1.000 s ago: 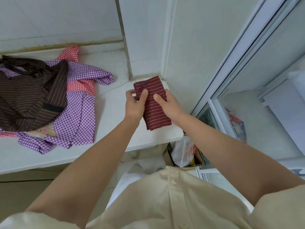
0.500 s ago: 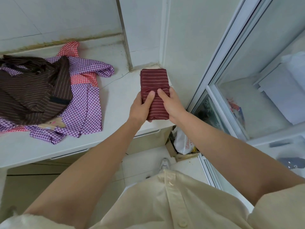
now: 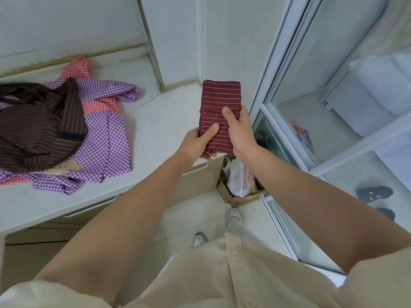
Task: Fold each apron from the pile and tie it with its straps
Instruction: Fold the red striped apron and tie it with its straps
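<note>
From the head camera, looking down, I see the person at the right end of the bench [image 3: 160, 121]. The maroon striped apron [image 3: 219, 96] is already folded into a small thick packet. It is held over the front right corner of the bench, with its far end pointing to the back right corner.

The left hand [image 3: 200, 141] grips the near left side of the packet, thumb on top and fingers curled under. The right hand [image 3: 239, 134] grips the right side, and its thumb presses on the strap [image 3: 210, 112] that crosses the middle. I think this thumb is there to keep the strap tight, so that the folds do not open while the tying is finished. Whether there is a knot I cannot tell.

The pile [image 3: 66, 130] waits at the left part of the bench, well apart from the hands. A brown striped apron [image 3: 33, 125] lies on top of a purple checked apron [image 3: 106, 134], both unfolded.

The wall [image 3: 178, 41] and the glass door [image 3: 278, 85] stand close to the right end, so the room there is narrow. Below the corner, on the floor, a white plastic bag [image 3: 240, 176] sits in a cardboard box [image 3: 224, 192].
</note>
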Action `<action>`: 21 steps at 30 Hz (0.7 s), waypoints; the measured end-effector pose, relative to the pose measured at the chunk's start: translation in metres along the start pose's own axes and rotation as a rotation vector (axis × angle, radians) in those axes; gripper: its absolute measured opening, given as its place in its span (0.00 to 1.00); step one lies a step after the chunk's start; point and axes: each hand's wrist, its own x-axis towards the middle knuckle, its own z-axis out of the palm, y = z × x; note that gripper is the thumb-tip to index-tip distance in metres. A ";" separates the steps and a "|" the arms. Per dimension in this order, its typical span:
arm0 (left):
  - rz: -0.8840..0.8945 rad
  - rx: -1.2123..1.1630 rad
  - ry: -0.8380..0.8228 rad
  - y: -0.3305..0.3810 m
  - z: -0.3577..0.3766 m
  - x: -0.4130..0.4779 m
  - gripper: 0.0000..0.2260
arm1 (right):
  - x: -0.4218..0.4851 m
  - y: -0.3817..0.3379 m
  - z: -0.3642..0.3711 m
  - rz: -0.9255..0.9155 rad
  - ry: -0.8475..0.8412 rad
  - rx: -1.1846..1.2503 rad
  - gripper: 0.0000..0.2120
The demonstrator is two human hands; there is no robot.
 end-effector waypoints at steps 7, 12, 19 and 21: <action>0.385 0.371 0.381 0.047 0.018 0.045 0.15 | 0.043 -0.064 -0.010 0.067 -0.154 0.097 0.14; 0.523 0.449 0.507 0.111 0.035 0.085 0.14 | 0.094 -0.138 -0.034 0.065 -0.304 0.001 0.17; 0.593 0.395 0.347 0.209 0.070 0.141 0.15 | 0.155 -0.230 -0.059 -0.260 -0.273 0.130 0.14; 0.698 0.506 0.508 0.231 0.076 0.150 0.10 | 0.166 -0.248 -0.064 -0.254 -0.321 0.164 0.13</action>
